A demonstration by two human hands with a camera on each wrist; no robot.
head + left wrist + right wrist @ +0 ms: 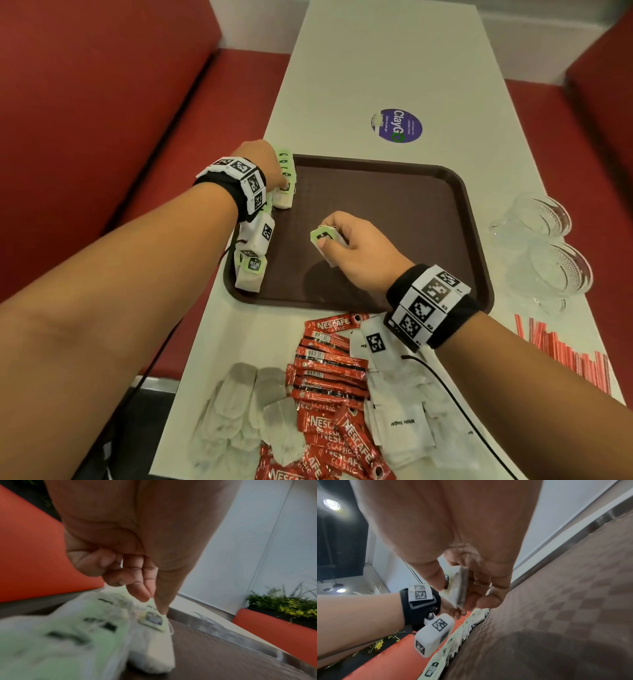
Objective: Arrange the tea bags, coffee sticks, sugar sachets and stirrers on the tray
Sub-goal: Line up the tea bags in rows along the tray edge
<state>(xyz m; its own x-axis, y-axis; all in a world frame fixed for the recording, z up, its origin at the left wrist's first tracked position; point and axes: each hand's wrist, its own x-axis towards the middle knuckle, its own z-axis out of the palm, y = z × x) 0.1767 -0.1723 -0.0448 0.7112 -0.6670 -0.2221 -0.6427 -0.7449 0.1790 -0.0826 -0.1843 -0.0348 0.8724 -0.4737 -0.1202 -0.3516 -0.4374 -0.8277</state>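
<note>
A brown tray (394, 205) lies on the white table (376, 68). Tea bags with green tags (286, 164) stand in a row along its left edge, down to the near corner (250, 274). My left hand (282, 183) is at the far part of that row, thumb and forefinger pinching the tag end of one tea bag (154, 642). Over the tray's middle, my right hand (330, 240) holds another green-tagged tea bag (320, 234) between thumb and fingers, just above the surface. The right wrist view shows that bag (452, 582) edge-on in the grip.
On the table near me lie loose tea bags (239, 404), red coffee sticks (329, 373), white sugar sachets (404, 421) and red-striped stirrers (565, 356). Glass cups (544, 219) stand right of the tray. Red benches flank the table.
</note>
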